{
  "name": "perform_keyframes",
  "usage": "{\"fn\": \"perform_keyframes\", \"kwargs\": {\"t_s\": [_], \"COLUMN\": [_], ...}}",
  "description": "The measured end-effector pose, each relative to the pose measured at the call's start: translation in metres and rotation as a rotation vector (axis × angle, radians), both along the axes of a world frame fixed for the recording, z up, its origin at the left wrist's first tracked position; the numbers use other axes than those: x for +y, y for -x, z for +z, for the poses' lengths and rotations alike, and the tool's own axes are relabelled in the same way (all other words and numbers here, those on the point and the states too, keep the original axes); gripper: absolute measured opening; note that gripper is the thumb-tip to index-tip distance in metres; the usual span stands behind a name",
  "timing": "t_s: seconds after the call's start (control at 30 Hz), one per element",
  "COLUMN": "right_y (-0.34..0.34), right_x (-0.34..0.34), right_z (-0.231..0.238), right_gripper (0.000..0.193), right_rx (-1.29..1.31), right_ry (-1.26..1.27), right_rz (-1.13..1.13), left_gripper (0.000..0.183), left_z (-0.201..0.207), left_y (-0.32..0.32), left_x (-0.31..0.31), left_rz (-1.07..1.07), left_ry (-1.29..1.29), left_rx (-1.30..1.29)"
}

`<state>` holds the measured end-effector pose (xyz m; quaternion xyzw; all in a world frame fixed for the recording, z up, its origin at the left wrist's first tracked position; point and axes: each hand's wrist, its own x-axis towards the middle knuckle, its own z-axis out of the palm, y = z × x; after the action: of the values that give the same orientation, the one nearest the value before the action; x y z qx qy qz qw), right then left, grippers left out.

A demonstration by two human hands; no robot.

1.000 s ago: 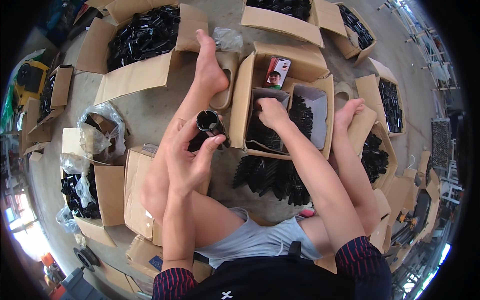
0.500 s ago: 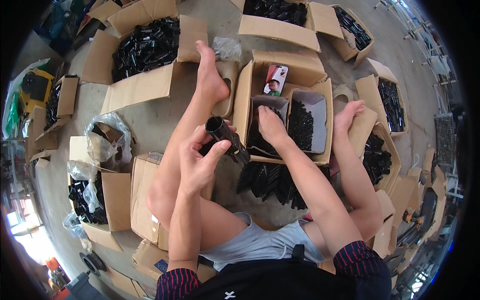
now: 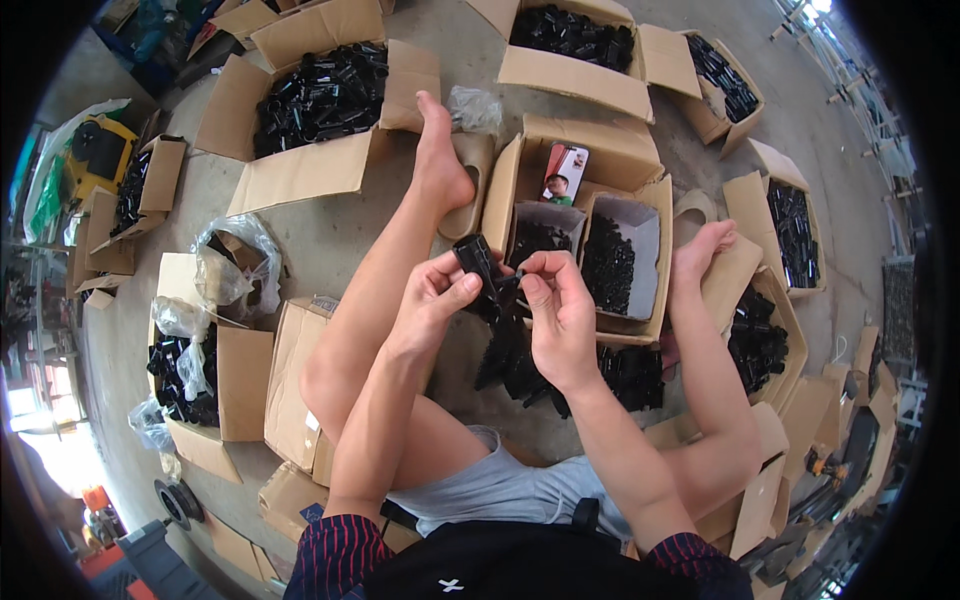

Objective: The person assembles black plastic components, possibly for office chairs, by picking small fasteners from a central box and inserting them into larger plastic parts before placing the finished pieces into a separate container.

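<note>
My left hand (image 3: 425, 305) grips a black tubular plastic part (image 3: 474, 256), its round end tilted upward. Close against the part's other end is my right hand (image 3: 562, 330), thumb and forefinger pinched together. Whatever lies between those fingertips is too small and dark to make out. Just beyond the hands, two grey trays inside a cardboard box (image 3: 590, 137) hold small black pieces (image 3: 607, 262). A phone (image 3: 564, 172) leans at the back of that box. Below it, a pile of black plastic parts (image 3: 630, 378) lies on the floor, partly hidden by my right hand.
Open cartons of black parts surround me: one at the far left (image 3: 225, 182), others at the far middle (image 3: 575, 82) and right (image 3: 745, 205). Clear plastic bags (image 3: 240, 270) hang around a carton at left. My bare legs flank the middle box, near a tan slipper (image 3: 468, 185).
My right hand has come out of the left grey tray and moved back to the black part. My left hand has shifted slightly right with the part, and the view has shifted a little.
</note>
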<state>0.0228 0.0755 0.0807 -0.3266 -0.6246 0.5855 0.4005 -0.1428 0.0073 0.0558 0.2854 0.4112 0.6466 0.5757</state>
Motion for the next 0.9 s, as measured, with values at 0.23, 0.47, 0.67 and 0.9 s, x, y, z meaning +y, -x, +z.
{"fn": "perform_keyframes", "kwargs": {"t_s": [0.23, 0.47, 0.67, 0.9], "right_y": [-0.007, -0.004, -0.009, -0.009], "right_x": [-0.003, -0.011, -0.008, -0.01], "right_z": [-0.018, -0.021, -0.009, -0.013], "right_gripper": [0.011, 0.01, 0.009, 0.009], "right_rx": [-0.057, -0.067, -0.226, -0.211], "right_ry": [-0.117, -0.109, -0.351, -0.282], "right_rz": [-0.133, -0.122, -0.192, -0.216], "left_gripper": [0.044, 0.04, 0.039, 0.04], "left_z": [-0.008, -0.009, -0.011, -0.012], "left_y": [-0.004, -0.004, -0.012, -0.014], "left_x": [0.003, 0.003, 0.004, 0.008], "left_rz": [-0.105, -0.114, -0.082, -0.096], "left_ry": [0.057, 0.032, 0.084, 0.089], "left_rx": [-0.009, -0.023, 0.03, 0.042]}}
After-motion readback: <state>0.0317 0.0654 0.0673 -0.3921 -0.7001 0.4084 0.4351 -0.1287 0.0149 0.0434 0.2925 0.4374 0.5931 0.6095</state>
